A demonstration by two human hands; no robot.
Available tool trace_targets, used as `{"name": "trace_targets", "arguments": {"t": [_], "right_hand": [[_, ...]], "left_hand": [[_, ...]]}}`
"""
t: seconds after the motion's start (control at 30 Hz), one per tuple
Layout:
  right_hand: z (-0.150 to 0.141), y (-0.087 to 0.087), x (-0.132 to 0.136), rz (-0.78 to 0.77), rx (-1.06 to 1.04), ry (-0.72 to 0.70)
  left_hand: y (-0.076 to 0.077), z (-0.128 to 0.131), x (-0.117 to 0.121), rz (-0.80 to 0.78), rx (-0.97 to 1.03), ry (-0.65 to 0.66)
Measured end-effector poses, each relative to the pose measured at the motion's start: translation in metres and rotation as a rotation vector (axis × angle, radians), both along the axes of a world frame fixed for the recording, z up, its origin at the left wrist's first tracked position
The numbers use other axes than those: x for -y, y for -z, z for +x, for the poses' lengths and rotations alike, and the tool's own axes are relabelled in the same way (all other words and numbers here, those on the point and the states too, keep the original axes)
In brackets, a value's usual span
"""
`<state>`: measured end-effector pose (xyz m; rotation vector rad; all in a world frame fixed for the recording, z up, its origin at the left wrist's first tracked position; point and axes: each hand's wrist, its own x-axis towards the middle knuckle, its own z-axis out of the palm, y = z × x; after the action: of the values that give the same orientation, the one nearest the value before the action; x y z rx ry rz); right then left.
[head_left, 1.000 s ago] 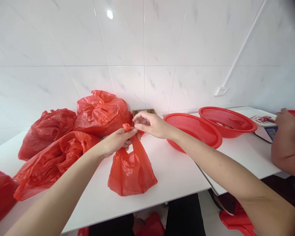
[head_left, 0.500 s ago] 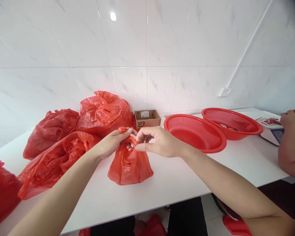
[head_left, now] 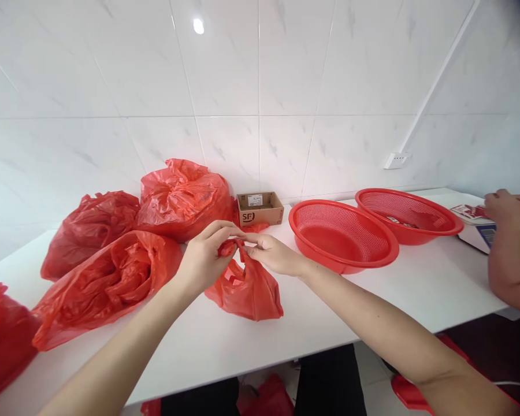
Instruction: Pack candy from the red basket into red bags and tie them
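Observation:
A small red plastic bag [head_left: 253, 292] rests on the white table [head_left: 225, 352] in front of me, its handles drawn up and twisted. My left hand [head_left: 210, 251] is closed round one handle end. Close against it, my right hand [head_left: 273, 251] pinches the other handle part, fingertips meeting those of the left. The bag's body hangs slightly to the right below both hands, with a gap showing between its handles. What lies inside the bag is hidden.
Several large red bags [head_left: 184, 199] crowd the left. A cardboard box [head_left: 260, 211] stands by the wall. Two red baskets [head_left: 344, 237] sit to the right, the farther one holding small items. At far right, another person's hand [head_left: 509, 211] is above a scale [head_left: 476, 237].
My left hand has turned over, its back now upward, and my hands have come together at the handles. The bag's body has swung right. The other person's hand has moved left.

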<state>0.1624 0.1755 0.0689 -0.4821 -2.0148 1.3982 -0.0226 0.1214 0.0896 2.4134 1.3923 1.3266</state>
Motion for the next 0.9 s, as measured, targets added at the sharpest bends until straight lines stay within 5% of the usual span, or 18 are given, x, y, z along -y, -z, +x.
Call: {"name": "trace_targets", "arguments": {"t": [0.13, 0.23, 0.47, 0.67, 0.9], "right_hand": [[0.011, -0.008, -0.006, 0.048, 0.021, 0.027], [0.017, -0.007, -0.019, 0.189, 0.237, 0.227], [0.005, 0.028, -0.065, 0.335, 0.555, 0.565], [-0.004, 0.04, -0.07, 0.277, 0.491, 0.586], [-0.005, 0.009, -0.029, 0.067, 0.197, 0.328]], "left_hand": [[0.014, -0.009, 0.005, 0.177, -0.231, -0.074], [0.028, -0.012, 0.021, 0.199, -0.346, -0.144], [0.068, -0.003, 0.07, -0.018, -0.353, -0.011], [0.069, -0.01, 0.076, -0.226, -0.02, 0.018], [0.058, 0.006, 0.05, -0.471, 0.69, 0.06]]}}
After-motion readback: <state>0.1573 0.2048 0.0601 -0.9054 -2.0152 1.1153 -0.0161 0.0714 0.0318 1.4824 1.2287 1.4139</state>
